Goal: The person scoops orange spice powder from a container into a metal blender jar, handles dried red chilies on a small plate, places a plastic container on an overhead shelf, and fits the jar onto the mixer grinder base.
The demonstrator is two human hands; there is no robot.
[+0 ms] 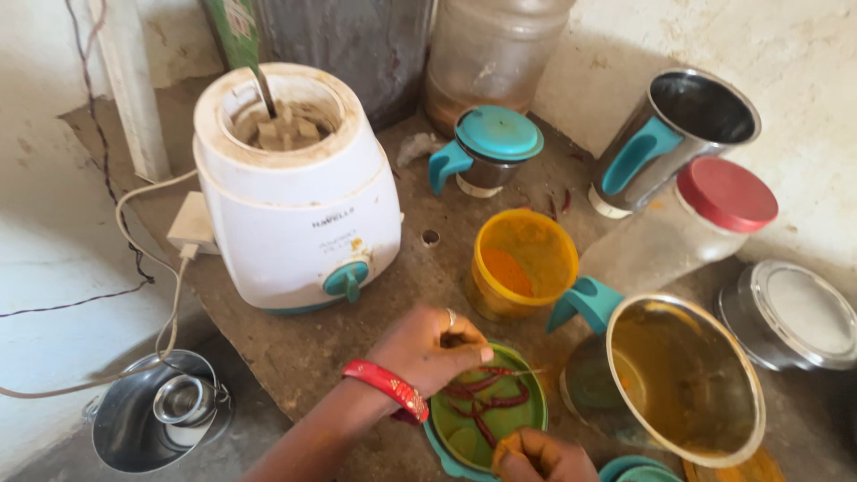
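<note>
A rough stone slab (295, 357) against a stained, whitewashed corner, and it is crowded. Low in the frame, centre, sits a green lid (527, 419) with dried red chillies (486, 397) strewn in it. The left hand (428, 348), red bangle at the wrist, is over the lid's left edge with fingers curled and pinched onto a chilli stem. The right hand (540, 457) peeks in at the bottom edge, fingers bunched; whether it grips anything cannot be told.

Those chillies look light, dry and brittle, likely to crack if squeezed, so the stem end seems the safest place to pinch.

Containers now. Centre frame, a yellow tub (522, 263) holds a little orange powder. Lower right, a steel jar (683, 379) with a teal handle lies tipped toward the camera, apparently empty. Upper right, another steel jar (678, 134), interior dark, and a clear jar with a red cap (692, 223) on its side. Upper centre, a small lidded jar (491, 147). Upper left, the white mixer base (295, 196). Lower left, a steel pail (161, 415) with a cup inside.
</note>
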